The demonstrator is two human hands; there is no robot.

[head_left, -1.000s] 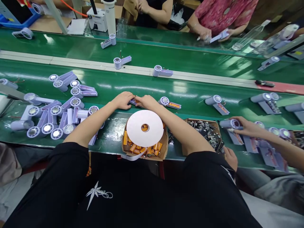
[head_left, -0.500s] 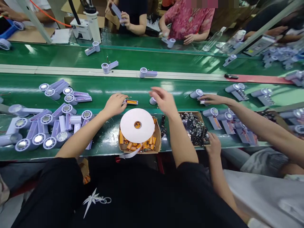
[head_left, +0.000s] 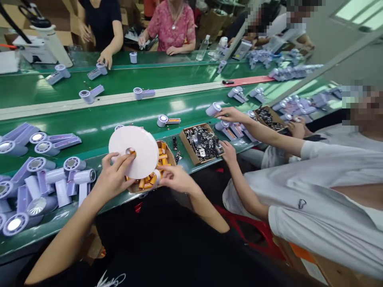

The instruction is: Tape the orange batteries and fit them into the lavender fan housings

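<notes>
My left hand (head_left: 115, 175) grips a white roll of tape (head_left: 140, 153), its fingers at the hub hole and the thumb below. The roll tilts above a cardboard box (head_left: 172, 157) of orange cylindrical batteries (head_left: 147, 181). At the roll's lower right edge, my right hand (head_left: 178, 178) is closed in a pinch on the loose white tape strip (head_left: 156, 177). Just beyond the box, a lavender handheld fan body (head_left: 163, 120) with an orange battery in its handle lies on the green belt. Another fan body (head_left: 119, 127) is mostly hidden behind the roll.
Several lavender fan bodies (head_left: 44, 179) are heaped at the left. A box of black circuit parts (head_left: 197, 143) stands to the right. Beside it, a co-worker's hand (head_left: 231, 114) touches a fan body (head_left: 213, 109). Across the belt, another person's hand (head_left: 105, 59) reaches a fan.
The view has swung right. My left hand has gone from the fan body to the tape roll, which is now tilted. My right hand has come down to the tape strip.
</notes>
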